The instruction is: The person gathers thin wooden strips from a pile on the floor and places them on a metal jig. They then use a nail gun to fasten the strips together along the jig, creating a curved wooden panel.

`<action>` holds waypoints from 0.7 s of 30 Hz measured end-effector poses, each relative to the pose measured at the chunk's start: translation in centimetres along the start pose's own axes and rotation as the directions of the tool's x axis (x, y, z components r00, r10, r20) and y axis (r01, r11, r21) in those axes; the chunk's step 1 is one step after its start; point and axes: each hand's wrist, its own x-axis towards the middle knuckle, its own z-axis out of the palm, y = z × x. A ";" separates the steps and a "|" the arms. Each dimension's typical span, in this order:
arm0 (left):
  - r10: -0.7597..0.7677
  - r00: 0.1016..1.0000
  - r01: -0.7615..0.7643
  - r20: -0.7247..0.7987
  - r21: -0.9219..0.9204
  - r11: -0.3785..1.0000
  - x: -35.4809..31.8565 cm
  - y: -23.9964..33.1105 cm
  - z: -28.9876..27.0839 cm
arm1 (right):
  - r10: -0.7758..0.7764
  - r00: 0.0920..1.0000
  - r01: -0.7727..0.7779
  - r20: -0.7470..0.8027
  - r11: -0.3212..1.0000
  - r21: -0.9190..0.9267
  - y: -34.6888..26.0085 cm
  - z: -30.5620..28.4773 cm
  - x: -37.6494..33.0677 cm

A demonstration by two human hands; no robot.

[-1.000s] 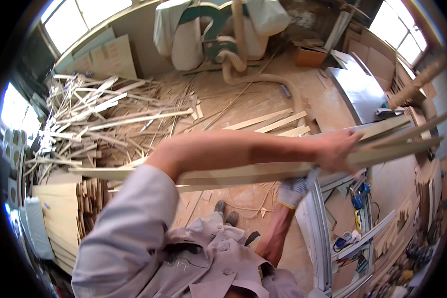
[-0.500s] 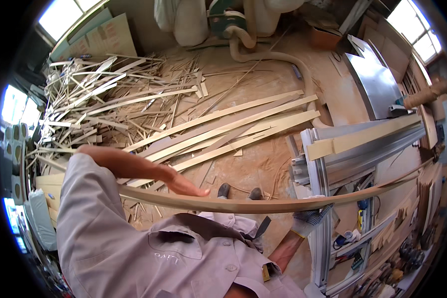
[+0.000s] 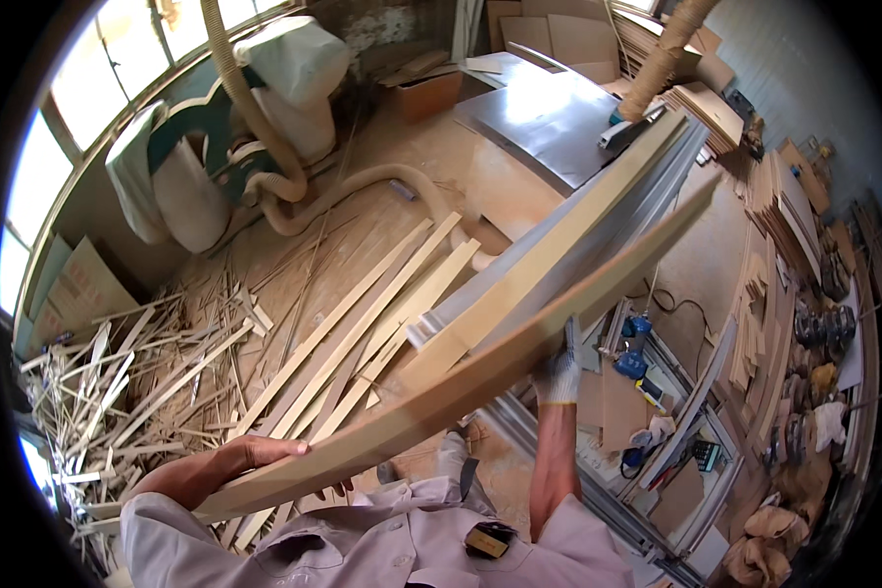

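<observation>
"Head view: changed how?"

"Swung aslant before the chest: long plank, now clamped by left hand, so likely steadier."

"And right hand?"

"Gloved, at plank's underside; can't tell finger grip."

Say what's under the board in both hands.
Along its near edge show floor, metal rails, the gloved right hand and fingertips of the left hand. The board covers part of the left hand and whatever lies directly beneath.
</observation>
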 end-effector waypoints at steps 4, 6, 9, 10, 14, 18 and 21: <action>0.055 0.996 -0.057 -0.076 -0.037 0.998 6.3 5.5 -1.7 | 0.064 0.997 -0.065 -0.033 0.998 -0.024 -3.8 1.4 8.7; 0.074 0.993 -0.078 -0.089 -0.047 0.996 10.2 8.4 -2.4 | 0.027 1.000 -0.027 0.002 0.998 -0.055 -5.9 1.0 13.6; 0.111 0.989 -0.115 -0.099 -0.038 0.993 16.6 12.6 -3.8 | -0.028 1.000 0.028 -0.001 0.993 -0.115 -9.5 0.5 21.0; 0.121 0.988 -0.125 -0.099 -0.033 0.992 18.9 14.0 -4.3 | -0.053 0.999 0.052 0.001 0.990 -0.135 -10.7 0.6 23.5; 0.161 0.984 -0.161 -0.081 0.007 0.987 29.3 20.0 -6.9 | -0.079 0.995 0.090 0.064 0.978 -0.187 -16.2 3.8 32.3; 0.237 0.969 -0.235 -0.067 0.025 0.972 42.0 28.0 -11.3 | -0.047 0.992 0.067 0.119 0.984 -0.167 -23.6 3.2 41.0; 0.279 0.952 -0.291 -0.127 -0.085 0.953 50.3 31.9 -15.1 | 0.010 0.988 0.025 0.153 0.975 -0.222 -18.6 2.9 38.8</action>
